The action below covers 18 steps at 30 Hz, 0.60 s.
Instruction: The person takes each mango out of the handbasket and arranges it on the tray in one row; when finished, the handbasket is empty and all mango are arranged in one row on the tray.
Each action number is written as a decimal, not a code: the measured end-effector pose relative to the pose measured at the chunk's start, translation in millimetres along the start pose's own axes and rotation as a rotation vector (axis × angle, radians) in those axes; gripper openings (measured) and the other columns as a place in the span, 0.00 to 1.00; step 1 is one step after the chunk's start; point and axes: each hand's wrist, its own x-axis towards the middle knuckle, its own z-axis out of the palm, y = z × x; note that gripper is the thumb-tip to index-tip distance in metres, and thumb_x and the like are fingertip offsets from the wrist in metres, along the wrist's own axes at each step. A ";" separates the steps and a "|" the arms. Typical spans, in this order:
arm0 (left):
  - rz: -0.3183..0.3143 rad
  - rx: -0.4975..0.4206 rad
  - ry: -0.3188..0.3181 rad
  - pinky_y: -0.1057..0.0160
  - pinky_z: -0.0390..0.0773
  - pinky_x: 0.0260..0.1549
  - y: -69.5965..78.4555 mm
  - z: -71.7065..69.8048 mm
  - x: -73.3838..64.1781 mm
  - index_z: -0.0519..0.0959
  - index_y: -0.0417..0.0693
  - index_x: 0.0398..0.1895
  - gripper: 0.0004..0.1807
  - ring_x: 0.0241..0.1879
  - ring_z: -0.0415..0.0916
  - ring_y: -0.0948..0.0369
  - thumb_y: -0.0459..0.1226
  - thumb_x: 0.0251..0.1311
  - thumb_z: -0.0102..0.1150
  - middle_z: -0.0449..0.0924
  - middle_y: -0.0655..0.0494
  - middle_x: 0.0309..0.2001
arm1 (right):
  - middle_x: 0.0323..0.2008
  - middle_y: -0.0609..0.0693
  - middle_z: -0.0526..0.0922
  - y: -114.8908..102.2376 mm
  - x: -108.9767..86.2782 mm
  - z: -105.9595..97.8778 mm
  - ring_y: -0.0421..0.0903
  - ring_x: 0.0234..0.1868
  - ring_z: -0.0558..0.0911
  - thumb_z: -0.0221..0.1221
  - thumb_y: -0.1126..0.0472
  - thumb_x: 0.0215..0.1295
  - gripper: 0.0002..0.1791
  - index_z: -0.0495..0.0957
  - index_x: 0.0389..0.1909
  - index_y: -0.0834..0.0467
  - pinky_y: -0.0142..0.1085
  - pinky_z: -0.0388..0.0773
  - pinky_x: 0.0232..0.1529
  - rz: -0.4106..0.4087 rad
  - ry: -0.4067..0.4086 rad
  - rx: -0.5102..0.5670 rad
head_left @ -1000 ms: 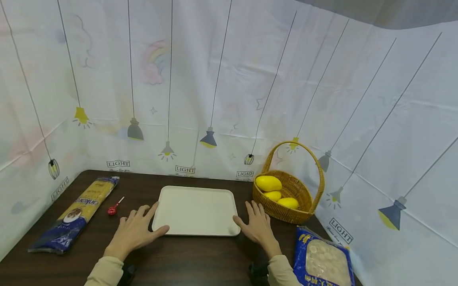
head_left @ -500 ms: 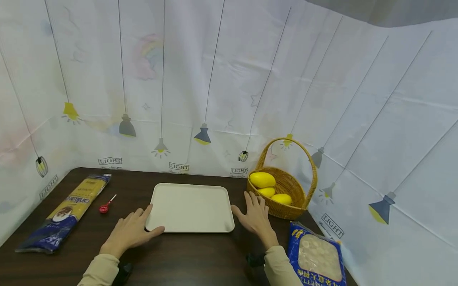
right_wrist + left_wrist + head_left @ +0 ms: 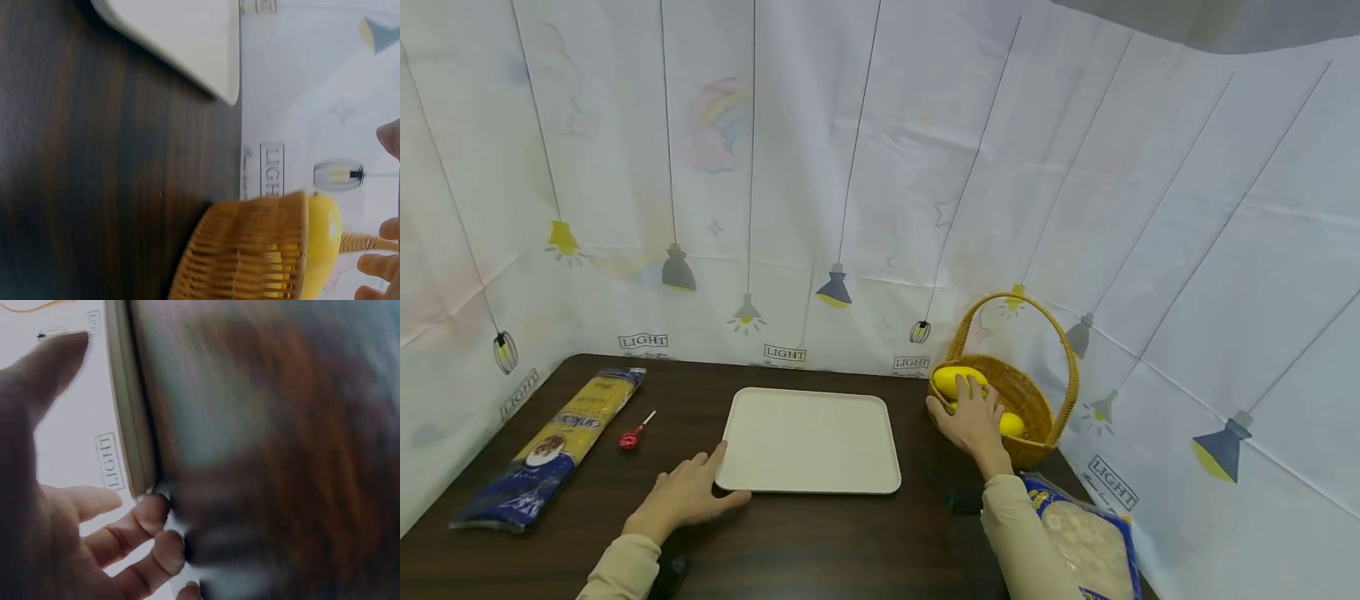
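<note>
In the head view a shallow white rectangular tray (image 3: 811,442) lies on the dark table. My left hand (image 3: 681,498) rests at its near left corner, thumb and fingers spread and relaxed, holding nothing. My right hand (image 3: 973,423) is over the wicker basket (image 3: 1026,400), its fingers loosely bent above the yellow mangoes (image 3: 951,379). In the right wrist view the fingertips (image 3: 378,265) stand apart from the mango (image 3: 322,244) at the basket's rim. The hand hides part of the fruit in the head view.
A blue and yellow pasta packet (image 3: 561,446) and a red lollipop (image 3: 629,438) lie left of the tray. A blue bag (image 3: 1090,537) with pale contents lies at the front right, partly behind the right sleeve. A printed white curtain (image 3: 820,167) stands behind the table.
My right hand has moved from beside the tray's right edge, rightward and up over the basket. My left hand stays by the tray's left corner.
</note>
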 end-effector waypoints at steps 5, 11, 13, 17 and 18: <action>0.005 0.024 -0.003 0.22 0.64 0.54 -1.9 4.2 2.2 0.56 0.42 0.79 0.60 0.62 0.71 0.35 0.73 0.54 0.56 0.71 0.35 0.66 | 0.77 0.65 0.54 14.3 16.8 -4.5 0.71 0.72 0.53 0.48 0.30 0.69 0.47 0.55 0.77 0.59 0.70 0.50 0.66 0.010 0.007 -0.040; 0.017 0.011 0.014 0.23 0.63 0.56 -3.0 7.6 5.3 0.58 0.40 0.77 0.57 0.63 0.71 0.35 0.70 0.56 0.57 0.72 0.35 0.66 | 0.76 0.69 0.53 29.5 33.3 -1.8 0.77 0.71 0.52 0.47 0.27 0.67 0.51 0.54 0.77 0.60 0.72 0.48 0.67 0.041 -0.023 -0.054; 0.015 0.010 0.021 0.24 0.64 0.56 -3.1 8.6 6.3 0.58 0.40 0.77 0.57 0.63 0.71 0.36 0.70 0.56 0.57 0.72 0.36 0.66 | 0.76 0.70 0.52 33.3 37.4 -0.1 0.78 0.71 0.52 0.47 0.26 0.66 0.52 0.53 0.78 0.60 0.72 0.47 0.68 0.053 -0.037 -0.052; 0.005 0.009 0.032 0.25 0.66 0.56 -3.6 9.0 7.5 0.58 0.40 0.77 0.57 0.62 0.72 0.37 0.70 0.56 0.58 0.73 0.36 0.65 | 0.76 0.71 0.50 34.1 43.8 0.3 0.80 0.69 0.54 0.46 0.26 0.67 0.53 0.51 0.79 0.61 0.71 0.47 0.69 0.073 -0.081 -0.054; 0.003 0.010 0.034 0.26 0.66 0.55 -3.7 8.9 7.5 0.58 0.39 0.77 0.57 0.62 0.72 0.37 0.70 0.56 0.58 0.73 0.37 0.65 | 0.76 0.72 0.50 33.8 45.8 0.7 0.80 0.69 0.55 0.46 0.25 0.67 0.54 0.50 0.79 0.61 0.71 0.48 0.69 0.074 -0.088 -0.056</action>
